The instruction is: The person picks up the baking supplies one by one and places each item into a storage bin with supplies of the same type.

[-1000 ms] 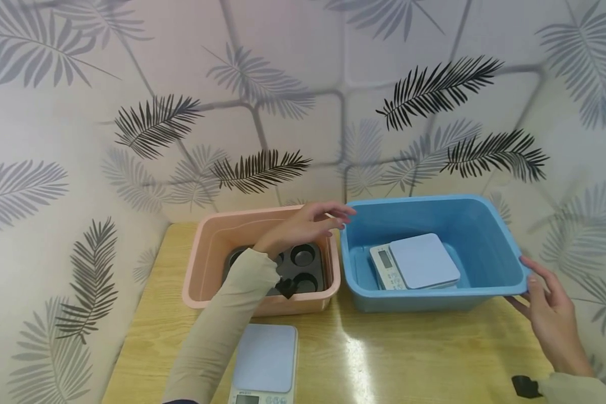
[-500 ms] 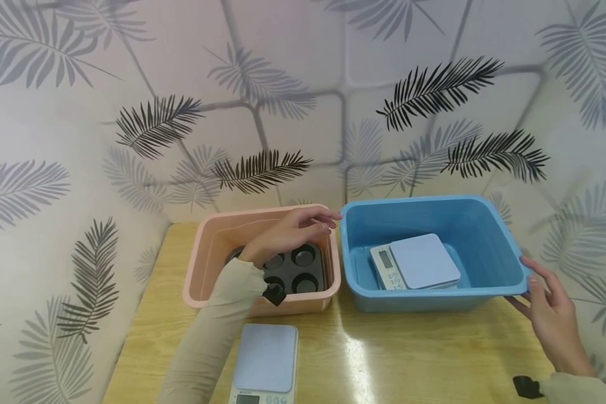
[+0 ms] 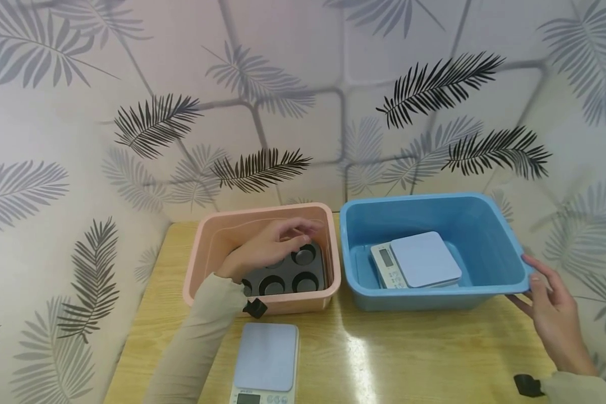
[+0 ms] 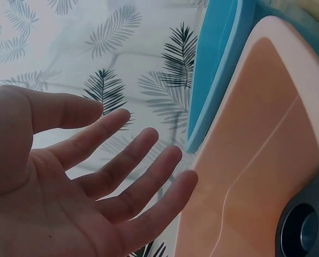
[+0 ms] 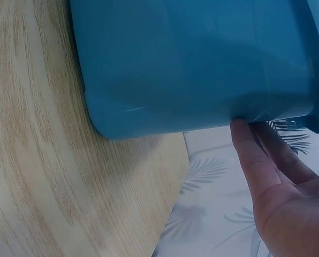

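Observation:
My left hand [image 3: 272, 244] hovers over the pink tub [image 3: 262, 306], its fingers loosely spread; the left wrist view shows that hand [image 4: 90, 176] holding nothing. Inside the pink tub lies a dark muffin tin [image 3: 283, 280], partly hidden by the hand and forearm. At the right end of the blue tub [image 3: 434, 300], my right hand [image 3: 555, 314] holds the corner at the rim. In the right wrist view, fingertips of the right hand [image 5: 288, 187] touch the tub's outer wall below the rim. A white kitchen scale [image 3: 426, 261] lies at a slant in the blue tub.
Another white kitchen scale [image 3: 266, 359] lies on the wooden table [image 3: 409, 359] in front of the pink tub, cut off by the bottom frame edge. Both tubs stand side by side against the leaf-patterned wall [image 3: 303, 101].
My left hand has drawn back leftward from the rims where the two tubs meet, and is now above the pink tub. The right hand has stayed at the blue tub.

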